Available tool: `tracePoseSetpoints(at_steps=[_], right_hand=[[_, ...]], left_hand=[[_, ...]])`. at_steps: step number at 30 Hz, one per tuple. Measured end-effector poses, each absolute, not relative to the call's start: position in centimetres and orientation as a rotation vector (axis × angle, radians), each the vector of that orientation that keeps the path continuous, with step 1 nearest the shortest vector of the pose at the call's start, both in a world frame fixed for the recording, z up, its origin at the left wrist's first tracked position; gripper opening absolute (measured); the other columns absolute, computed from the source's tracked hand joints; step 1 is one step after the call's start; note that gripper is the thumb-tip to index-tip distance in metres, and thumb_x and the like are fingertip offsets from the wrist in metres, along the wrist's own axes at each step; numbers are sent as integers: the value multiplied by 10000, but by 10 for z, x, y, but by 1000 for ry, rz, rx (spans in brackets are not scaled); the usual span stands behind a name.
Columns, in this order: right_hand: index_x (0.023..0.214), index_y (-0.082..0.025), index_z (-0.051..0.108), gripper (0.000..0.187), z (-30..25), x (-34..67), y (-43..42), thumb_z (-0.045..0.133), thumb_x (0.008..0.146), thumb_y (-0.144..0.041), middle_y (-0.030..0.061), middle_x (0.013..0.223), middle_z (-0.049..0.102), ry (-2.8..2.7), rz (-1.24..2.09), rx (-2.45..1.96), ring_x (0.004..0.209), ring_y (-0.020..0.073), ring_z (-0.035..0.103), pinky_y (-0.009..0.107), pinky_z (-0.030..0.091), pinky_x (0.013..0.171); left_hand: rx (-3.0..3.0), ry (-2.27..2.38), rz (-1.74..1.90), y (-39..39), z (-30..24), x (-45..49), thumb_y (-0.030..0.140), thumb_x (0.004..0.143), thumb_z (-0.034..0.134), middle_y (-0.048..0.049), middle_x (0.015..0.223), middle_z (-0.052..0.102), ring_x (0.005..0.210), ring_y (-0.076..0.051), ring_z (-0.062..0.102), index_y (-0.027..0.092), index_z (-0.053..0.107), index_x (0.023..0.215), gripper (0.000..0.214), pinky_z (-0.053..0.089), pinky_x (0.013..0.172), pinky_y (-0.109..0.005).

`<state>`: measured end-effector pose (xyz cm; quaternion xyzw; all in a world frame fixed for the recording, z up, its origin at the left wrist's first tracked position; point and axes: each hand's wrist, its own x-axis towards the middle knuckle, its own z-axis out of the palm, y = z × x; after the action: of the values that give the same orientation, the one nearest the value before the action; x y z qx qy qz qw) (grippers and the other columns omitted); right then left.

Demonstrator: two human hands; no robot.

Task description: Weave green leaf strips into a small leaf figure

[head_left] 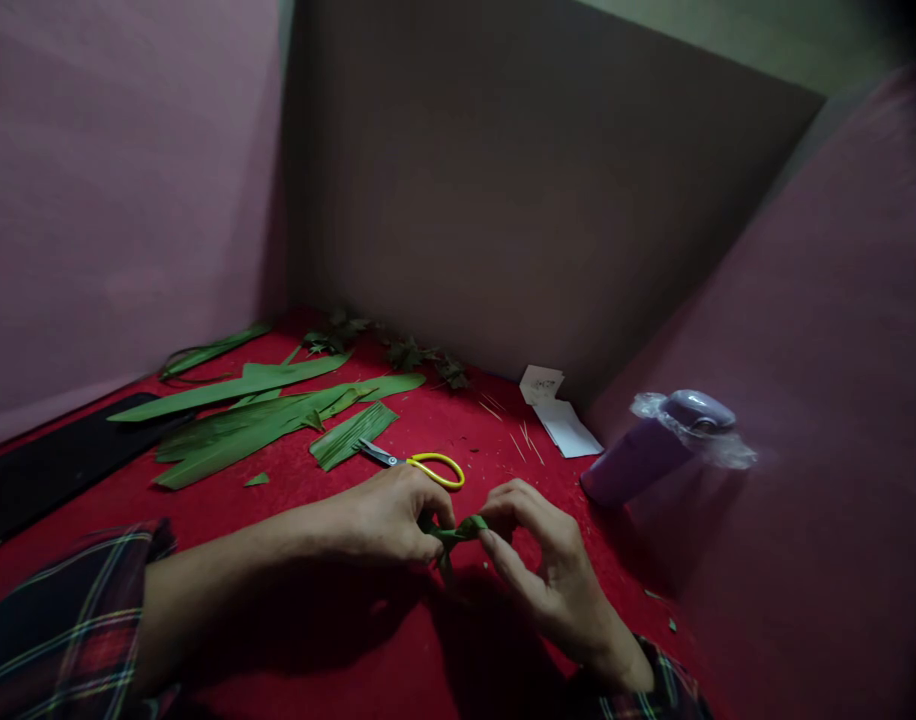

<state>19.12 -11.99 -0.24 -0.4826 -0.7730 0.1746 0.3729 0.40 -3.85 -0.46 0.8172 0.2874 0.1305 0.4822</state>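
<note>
Leftmost, a smooth pink wall [120, 180] meets a surface spread with red cloth [450, 425], which looks matte and a little fuzzy. A flat, dark slab [64, 465] lies along its edge, and below that comes a plaid sleeve [72, 620] of dark fabric crossed with thin pale and red lines. Long leaf blades [240, 435], flat and tapering, overlap in a loose heap, their lengthwise veins faintly showing; a shorter, straight-cut leaf piece [353, 436] with clear ribbing lies beside them, and darker, jagged-leaved sprigs [409, 352] trail along the back wall. The left hand [387, 515] is curled, pinching one end of a leaf strip [469, 527]. Just beyond it rest scissors [392, 462] with dark metal blades and rounded yellow handles. The strip sits between the two hands above the cloth: green, narrow, bent over into a small curl, with a tail hanging down, much of it hidden by fingers. The right hand [555, 570] has thumb and forefinger drawn close at the strip's other end. Past it are thin, pale sticks [533, 442], creased white papers [568, 430], and a leaning purple bottle [638, 460] with crinkled clear plastic [728, 452] round its top.
</note>
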Motion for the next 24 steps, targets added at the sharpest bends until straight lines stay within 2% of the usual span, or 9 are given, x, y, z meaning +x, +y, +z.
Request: tracePoseSetpoints(at_steps=[5,10,15,19,24], right_hand=[[825,-176,559,54,-7,191,-119,514,854,-178,18,754,567,-1936,487,-1284,664,139,525,267,412,609],[879,-180,582,69,-11,189,-118,520,851,-173,27,792,605,-1936,491,-1284,695,144,553,262,434,632],[938,-193,577,113,-14,187,-118,506,856,-160,35,832,608,-1968,476,-1248,720,149,565,266,444,646],[964,-202,569,131,-16,186,-118,506,859,-154,35,841,602,-1961,444,-1211,713,148,560,267,441,639],[971,-204,573,147,-16,187,-117,502,860,-139,39,857,601,-1958,433,-1180,730,152,560,273,442,644]], left_hand=[[2053,757,360,-39,-2,6,219,659,552,29,599,549,508,-77,436,173,683,860,244,267,437,-173],[1931,764,400,-42,-1,7,237,654,591,36,604,570,494,-85,499,187,629,1038,388,311,439,-167],[1865,718,370,-40,-6,6,216,653,587,23,606,575,504,-75,488,162,674,930,295,309,437,-159],[1815,674,349,-37,-6,6,210,657,572,38,539,515,450,-61,425,147,687,871,251,277,410,-166],[1644,599,335,-36,-5,6,166,626,581,39,548,502,470,-59,409,117,674,828,228,321,449,-177]])
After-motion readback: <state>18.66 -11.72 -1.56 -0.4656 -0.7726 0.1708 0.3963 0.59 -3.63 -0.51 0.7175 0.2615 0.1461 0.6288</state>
